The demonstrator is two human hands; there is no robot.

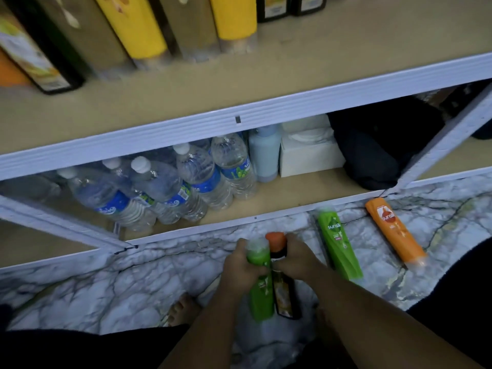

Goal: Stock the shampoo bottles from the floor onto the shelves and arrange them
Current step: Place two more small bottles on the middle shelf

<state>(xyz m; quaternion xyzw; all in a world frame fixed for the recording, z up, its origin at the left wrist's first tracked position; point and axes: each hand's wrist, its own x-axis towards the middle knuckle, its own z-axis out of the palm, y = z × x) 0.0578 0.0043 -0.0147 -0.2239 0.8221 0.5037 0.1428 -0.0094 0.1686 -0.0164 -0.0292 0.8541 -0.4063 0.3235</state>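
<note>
A green shampoo bottle (pixel 261 284) and a dark bottle (pixel 284 291) with an orange cap are held side by side and touching, caps pointing toward the far shelving, low over the marble-patterned floor (pixel 133 283). The left hand (pixel 238 265) wraps its fingers around the green bottle's upper part, just below the cap. The right hand (pixel 298 255) grips the dark bottle at its neck, and both bottle bodies trail back toward the person. Whether the bottles touch the floor cannot be told.

Just right of the hands, a second green bottle (pixel 338 246) lies flat on the floor. An orange bottle (pixel 394 230) lies farther right, apart from it, with one end near the shelf edge.

Beyond them, the lower shelf (pixel 306 187) holds a cluster of clear water bottles (pixel 186 179) with blue labels. To their right stand a pale blue bottle (pixel 265 155), a white box (pixel 308 155) and a dark bundle (pixel 378 145). The upper shelf (pixel 239 83) carries a row of yellow and tan bottles (pixel 234 17) along its far side, with dark ones at either end.

Both forearms reach forward from the near edge, converging at the bottles. A bare foot (pixel 183 307) shows at their left.
</note>
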